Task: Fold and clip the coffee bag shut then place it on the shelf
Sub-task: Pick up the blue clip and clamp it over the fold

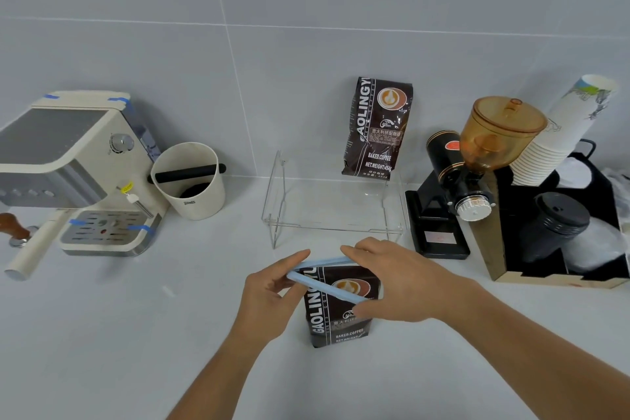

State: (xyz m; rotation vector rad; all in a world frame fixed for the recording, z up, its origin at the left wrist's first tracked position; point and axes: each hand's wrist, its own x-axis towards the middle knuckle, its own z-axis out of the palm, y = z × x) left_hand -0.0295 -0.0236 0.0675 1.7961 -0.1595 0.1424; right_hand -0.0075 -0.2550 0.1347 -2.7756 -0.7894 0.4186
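Note:
A dark brown coffee bag stands upright on the white counter just in front of me. A light blue bag clip sits open in a V over the bag's top. My left hand holds the clip's hinged left end. My right hand grips the right end, fingers on the far arm and thumb under the near arm. Behind the bag stands a clear acrylic shelf. A second coffee bag stands on the shelf's back edge, leaning against the wall.
An espresso machine and a cream knock box stand at the left. A black grinder with an amber hopper is right of the shelf. Beside it, a black organiser holds paper cups and lids.

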